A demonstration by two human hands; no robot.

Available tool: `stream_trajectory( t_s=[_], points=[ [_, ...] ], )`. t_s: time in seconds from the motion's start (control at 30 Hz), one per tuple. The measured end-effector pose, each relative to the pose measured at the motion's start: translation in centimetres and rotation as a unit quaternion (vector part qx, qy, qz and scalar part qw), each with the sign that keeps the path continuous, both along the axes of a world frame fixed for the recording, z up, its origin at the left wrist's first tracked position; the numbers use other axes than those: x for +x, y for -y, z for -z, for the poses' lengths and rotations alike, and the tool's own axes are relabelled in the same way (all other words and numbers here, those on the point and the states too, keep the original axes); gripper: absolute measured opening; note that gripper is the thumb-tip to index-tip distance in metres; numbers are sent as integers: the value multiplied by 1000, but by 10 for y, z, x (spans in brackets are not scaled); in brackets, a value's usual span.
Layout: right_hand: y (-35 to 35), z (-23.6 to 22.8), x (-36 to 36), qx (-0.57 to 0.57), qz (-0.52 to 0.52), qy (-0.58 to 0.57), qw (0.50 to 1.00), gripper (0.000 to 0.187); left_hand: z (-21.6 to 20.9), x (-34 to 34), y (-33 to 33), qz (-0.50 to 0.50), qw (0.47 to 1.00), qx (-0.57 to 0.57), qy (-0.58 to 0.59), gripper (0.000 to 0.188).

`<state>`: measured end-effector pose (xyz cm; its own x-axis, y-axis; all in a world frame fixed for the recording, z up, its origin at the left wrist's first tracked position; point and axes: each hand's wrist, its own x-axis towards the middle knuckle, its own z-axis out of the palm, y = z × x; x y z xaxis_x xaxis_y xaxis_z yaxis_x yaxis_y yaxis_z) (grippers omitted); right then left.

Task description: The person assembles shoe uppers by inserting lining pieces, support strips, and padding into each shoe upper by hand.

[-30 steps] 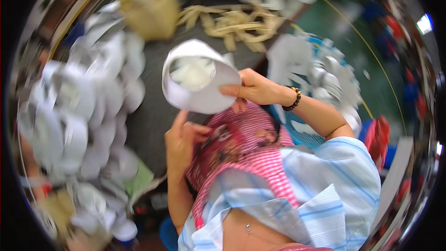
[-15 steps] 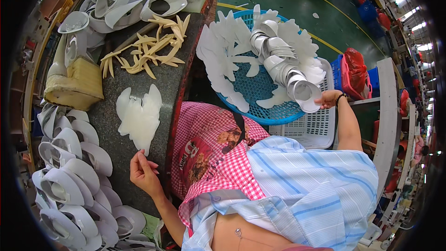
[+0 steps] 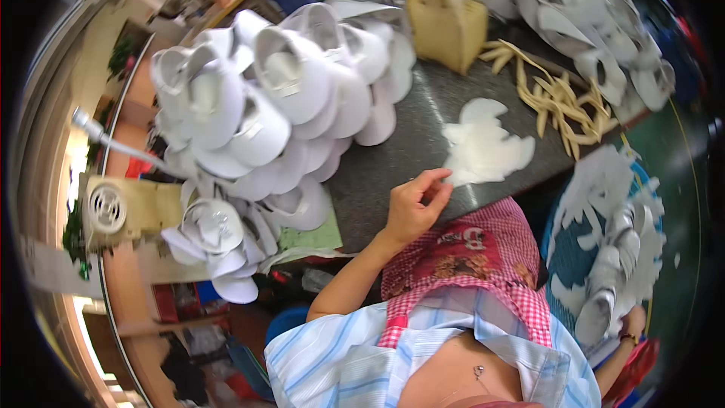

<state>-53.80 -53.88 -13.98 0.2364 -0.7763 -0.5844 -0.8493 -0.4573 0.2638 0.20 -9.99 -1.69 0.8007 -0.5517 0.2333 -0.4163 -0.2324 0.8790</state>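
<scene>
Left hand (image 3: 421, 200) curls at edge of white, lobed, thin sheets (image 3: 487, 147) on dark grey tabletop (image 3: 362, 189), perhaps steadying them; pinch unclear. Right hand (image 3: 634, 323) beside white, curved pieces (image 3: 606, 279) in blue mesh basket (image 3: 568, 261), nested probably for room; finger closure: can't tell.

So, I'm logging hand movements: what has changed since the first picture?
The right hand moved right from above the table to the blue basket, where the white shoe upper it held seemingly now lies; release is unclear. The left hand is now at the edge of the white cut-outs. The tan strips stayed put.
</scene>
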Motion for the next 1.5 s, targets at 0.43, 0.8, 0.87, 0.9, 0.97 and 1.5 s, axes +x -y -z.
stream_trajectory(
  t_s=[0.43, 0.8, 0.87, 0.9, 0.97, 1.5],
  points=[
    [-351, -250, 650, 415, -451, 688, 389, 28, -135, 107, -100, -399, 712, 129, 563, 30],
    [-439, -223, 670, 154, -636, 655, 378, 42, -193, 130, -207, -369, 785, -403, 291, 15],
    [-435, -226, 669, 240, -571, 713, 328, 48, -210, 88, -183, -353, 798, -365, 326, 17],
    [-432, -234, 658, 244, -567, 713, 334, 48, -208, 69, -173, -334, 805, -332, 362, 20],
    [-420, -253, 620, 459, -415, 743, 255, 51, -178, 50, -157, -357, 844, -140, 376, 22],
    [-203, -145, 509, 204, -394, 583, 680, 14, 22, 21, -29, -304, 855, 274, 317, 40]
  ],
)
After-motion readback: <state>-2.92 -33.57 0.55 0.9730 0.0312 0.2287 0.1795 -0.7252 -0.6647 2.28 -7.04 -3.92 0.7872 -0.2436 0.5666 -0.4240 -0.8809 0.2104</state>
